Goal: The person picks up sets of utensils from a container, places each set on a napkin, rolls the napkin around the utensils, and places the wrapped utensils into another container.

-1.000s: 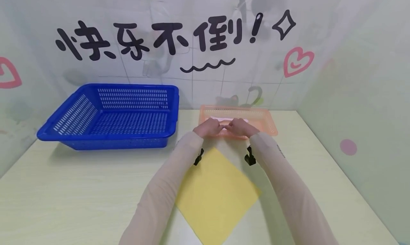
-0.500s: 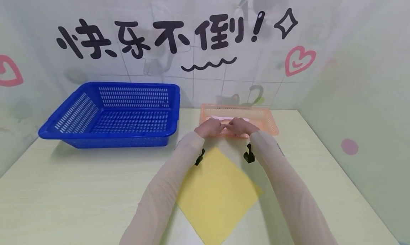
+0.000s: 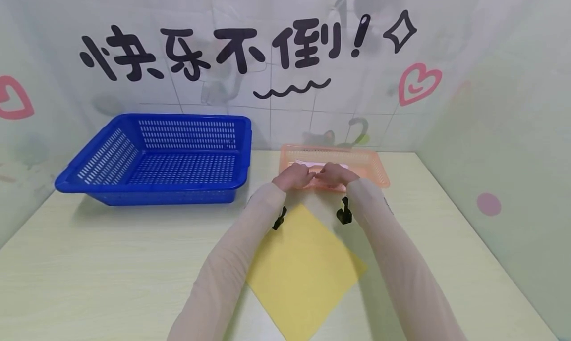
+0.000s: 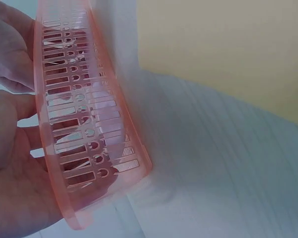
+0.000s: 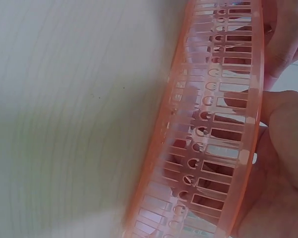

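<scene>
A small orange slotted basket [image 3: 376,172] stands at the back of the table, right of centre. Both hands reach over its near wall, knuckles almost touching. My left hand [image 3: 292,176] and right hand [image 3: 335,175] have curled fingers that pinch a pale pink sheet [image 3: 312,162] lying in the basket. In the left wrist view the left hand [image 4: 10,163] shows behind the basket wall [image 4: 89,124]. The right wrist view has the right hand [image 5: 283,163] behind the same wall [image 5: 208,124], fingers seen through the slots. A yellow square sheet [image 3: 303,266] lies flat on the table between my forearms.
A large blue slotted basket [image 3: 156,195] sits at the back left with nothing visible in it. The pale table [image 3: 89,271] runs up to a decorated wall behind and a plain wall on the right. Black clips sit on both sleeves.
Hardly anything differs; both hands stay in the orange basket with only a slight shift of the view.
</scene>
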Action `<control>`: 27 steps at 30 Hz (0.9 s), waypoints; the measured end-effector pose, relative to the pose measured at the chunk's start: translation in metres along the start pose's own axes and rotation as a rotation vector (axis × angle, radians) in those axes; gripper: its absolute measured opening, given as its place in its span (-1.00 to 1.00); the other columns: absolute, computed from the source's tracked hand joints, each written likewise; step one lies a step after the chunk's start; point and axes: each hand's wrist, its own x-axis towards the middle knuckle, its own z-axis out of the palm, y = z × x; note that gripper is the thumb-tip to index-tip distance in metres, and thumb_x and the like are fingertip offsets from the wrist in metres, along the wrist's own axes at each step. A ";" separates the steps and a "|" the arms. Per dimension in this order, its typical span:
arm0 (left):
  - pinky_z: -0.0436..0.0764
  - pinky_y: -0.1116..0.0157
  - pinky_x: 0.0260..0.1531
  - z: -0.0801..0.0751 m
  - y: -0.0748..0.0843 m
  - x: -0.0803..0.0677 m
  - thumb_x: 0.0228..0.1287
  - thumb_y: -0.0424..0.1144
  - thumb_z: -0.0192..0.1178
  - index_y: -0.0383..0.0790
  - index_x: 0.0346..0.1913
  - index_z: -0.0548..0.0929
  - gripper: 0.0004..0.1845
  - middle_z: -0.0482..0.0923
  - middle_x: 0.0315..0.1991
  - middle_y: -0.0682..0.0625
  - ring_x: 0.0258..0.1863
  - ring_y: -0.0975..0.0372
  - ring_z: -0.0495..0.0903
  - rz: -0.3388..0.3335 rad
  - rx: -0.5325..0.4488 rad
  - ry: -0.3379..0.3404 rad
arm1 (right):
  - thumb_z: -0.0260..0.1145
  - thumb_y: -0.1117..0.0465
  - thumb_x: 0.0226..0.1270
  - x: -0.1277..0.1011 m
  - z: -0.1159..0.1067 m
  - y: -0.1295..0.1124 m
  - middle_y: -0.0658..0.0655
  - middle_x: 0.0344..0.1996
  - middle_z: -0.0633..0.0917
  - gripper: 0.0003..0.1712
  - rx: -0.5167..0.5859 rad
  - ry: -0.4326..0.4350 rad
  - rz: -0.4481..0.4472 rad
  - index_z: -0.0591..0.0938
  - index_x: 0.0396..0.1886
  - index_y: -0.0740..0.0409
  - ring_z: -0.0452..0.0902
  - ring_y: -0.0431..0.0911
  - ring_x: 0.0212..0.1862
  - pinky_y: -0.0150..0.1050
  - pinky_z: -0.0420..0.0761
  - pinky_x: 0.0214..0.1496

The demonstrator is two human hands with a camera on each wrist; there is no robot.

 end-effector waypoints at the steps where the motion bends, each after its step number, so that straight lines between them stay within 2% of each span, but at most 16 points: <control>1: 0.38 0.25 -0.46 -0.001 0.001 -0.001 0.33 0.16 -0.31 -0.21 -0.26 0.61 -0.42 0.51 -0.43 -0.05 -0.53 0.17 0.40 -0.017 -0.019 -0.019 | -0.04 0.16 0.37 0.001 0.000 0.000 -0.11 -0.86 0.17 -0.55 -0.003 -0.001 0.012 0.30 -0.77 0.11 0.06 -0.29 -0.77 -0.41 0.17 -0.61; 3: 0.39 0.26 -0.48 -0.004 0.001 -0.001 0.30 0.21 -0.32 -0.21 -0.23 0.60 -0.38 0.48 -0.42 -0.07 -0.54 0.17 0.38 -0.046 -0.044 -0.052 | -0.05 0.14 0.37 0.012 0.002 0.007 -0.08 -0.85 0.20 -0.56 -0.001 -0.004 0.034 0.33 -0.75 0.12 0.07 -0.27 -0.77 -0.39 0.18 -0.61; 5: 0.38 0.26 -0.52 -0.003 0.000 0.001 0.30 0.22 -0.35 -0.21 -0.26 0.60 -0.36 0.45 -0.46 -0.06 -0.56 0.18 0.37 -0.058 -0.026 -0.055 | -0.05 0.13 0.37 0.017 0.004 0.013 -0.05 -0.85 0.22 -0.55 -0.002 0.002 0.000 0.39 -0.75 0.13 0.08 -0.24 -0.78 -0.35 0.20 -0.61; 6: 0.34 0.28 -0.57 0.001 -0.003 0.005 0.30 0.22 -0.35 -0.22 -0.30 0.60 -0.36 0.42 -0.51 -0.05 -0.60 0.18 0.35 -0.048 0.001 -0.031 | -0.04 0.06 0.36 0.027 0.006 0.024 -0.05 -0.86 0.23 -0.52 0.004 0.013 -0.046 0.40 -0.76 0.13 0.09 -0.25 -0.78 -0.35 0.19 -0.63; 9: 0.37 0.28 -0.54 0.005 -0.007 0.012 0.30 0.23 -0.37 -0.22 -0.35 0.59 -0.34 0.45 -0.51 -0.04 -0.57 0.18 0.38 -0.049 0.054 -0.009 | -0.02 -0.01 0.33 0.040 0.008 0.035 -0.05 -0.82 0.27 -0.54 -0.023 0.035 -0.066 0.49 -0.69 0.12 0.14 -0.22 -0.74 -0.32 0.25 -0.58; 12: 0.32 0.29 -0.60 0.006 -0.008 0.012 0.30 0.22 -0.37 -0.21 -0.51 0.56 -0.34 0.41 -0.60 -0.04 -0.63 0.17 0.34 -0.021 0.099 0.050 | 0.01 0.03 0.32 0.040 0.006 0.029 -0.03 -0.79 0.32 -0.58 -0.057 0.059 0.005 0.54 -0.62 0.17 0.19 -0.21 -0.70 -0.30 0.29 -0.54; 13: 0.35 0.28 -0.56 0.000 -0.004 0.007 0.30 0.22 -0.37 -0.21 -0.51 0.56 -0.34 0.42 -0.59 -0.04 -0.60 0.16 0.36 -0.034 0.084 0.031 | 0.01 0.09 0.33 0.034 0.004 0.020 0.00 -0.77 0.32 -0.61 -0.075 0.052 0.050 0.54 -0.59 0.20 0.20 -0.18 -0.68 -0.28 0.31 -0.51; 15: 0.36 0.27 -0.54 -0.013 0.006 -0.007 0.31 0.21 -0.37 -0.25 -0.53 0.53 -0.34 0.38 -0.59 -0.06 -0.58 0.15 0.36 -0.041 0.053 0.014 | 0.02 0.13 0.32 0.031 0.002 0.017 0.01 -0.77 0.33 -0.64 -0.078 0.059 0.062 0.54 -0.59 0.23 0.21 -0.17 -0.67 -0.28 0.31 -0.51; 19: 0.36 0.29 -0.56 -0.034 0.022 -0.031 0.35 0.06 -0.23 -0.32 -0.57 0.47 -0.45 0.31 -0.61 -0.09 -0.60 0.15 0.34 -0.069 -0.037 0.012 | 0.09 0.00 0.27 0.056 0.007 0.049 0.02 -0.75 0.39 -0.60 -0.040 0.075 -0.012 0.60 -0.59 0.17 0.24 -0.14 -0.64 -0.24 0.33 -0.49; 21: 0.35 0.31 -0.60 -0.030 0.019 -0.028 0.32 -0.10 -0.12 -0.31 -0.60 0.44 -0.59 0.31 -0.62 -0.07 -0.63 0.18 0.32 -0.065 -0.062 0.075 | 0.16 -0.08 0.19 0.082 0.014 0.079 0.01 -0.72 0.49 -0.58 -0.014 0.106 -0.085 0.64 -0.58 0.16 0.30 -0.15 -0.62 -0.25 0.34 -0.50; 22: 0.33 0.34 -0.64 -0.026 0.016 -0.025 0.26 -0.20 -0.06 -0.31 -0.63 0.42 -0.66 0.30 -0.65 -0.06 -0.66 0.20 0.29 -0.046 -0.083 0.133 | 0.19 -0.10 0.15 0.087 0.015 0.085 0.01 -0.67 0.55 -0.60 -0.010 0.107 -0.094 0.67 -0.54 0.13 0.36 -0.14 -0.58 -0.24 0.39 -0.46; 23: 0.33 0.34 -0.64 -0.023 0.012 -0.021 0.23 -0.26 -0.03 -0.29 -0.63 0.44 -0.71 0.32 -0.65 -0.04 -0.65 0.21 0.30 -0.044 -0.105 0.160 | 0.21 -0.08 0.15 0.089 0.015 0.085 0.06 -0.56 0.62 -0.62 -0.020 0.087 -0.049 0.69 -0.43 0.15 0.44 -0.09 -0.49 -0.19 0.45 -0.35; 24: 0.36 0.37 -0.63 -0.023 0.011 -0.019 0.18 -0.31 0.03 -0.30 -0.61 0.47 -0.76 0.37 -0.64 -0.03 -0.64 0.22 0.34 -0.042 -0.120 0.189 | 0.25 -0.10 0.10 0.092 0.016 0.091 0.03 -0.51 0.66 -0.63 0.002 0.112 -0.096 0.70 -0.42 0.11 0.47 -0.11 -0.45 -0.23 0.46 -0.34; 25: 0.43 0.36 -0.54 -0.028 0.014 -0.022 0.14 -0.38 0.06 -0.32 -0.53 0.52 -0.87 0.45 -0.57 -0.04 -0.56 0.21 0.42 -0.072 -0.141 0.178 | 0.27 -0.06 0.09 0.087 0.015 0.086 0.05 -0.43 0.69 -0.67 0.007 0.121 -0.094 0.71 -0.38 0.11 0.52 -0.09 -0.37 -0.23 0.48 -0.27; 26: 0.42 0.39 -0.56 -0.026 0.012 -0.021 0.04 -0.45 0.10 -0.32 -0.52 0.51 -0.94 0.47 -0.57 -0.04 -0.56 0.21 0.43 -0.040 -0.147 0.241 | 0.29 -0.02 0.09 0.081 0.013 0.080 0.07 -0.34 0.70 -0.69 0.010 0.131 -0.095 0.71 -0.32 0.11 0.55 -0.07 -0.27 -0.23 0.49 -0.21; 27: 0.45 0.40 -0.53 -0.031 0.016 -0.027 0.01 -0.48 0.11 -0.33 -0.48 0.52 -0.97 0.50 -0.54 -0.05 -0.52 0.20 0.46 -0.041 -0.164 0.260 | 0.30 0.02 0.10 0.066 0.009 0.065 0.10 -0.27 0.69 -0.70 0.008 0.133 -0.067 0.70 -0.28 0.13 0.55 -0.04 -0.17 -0.21 0.49 -0.11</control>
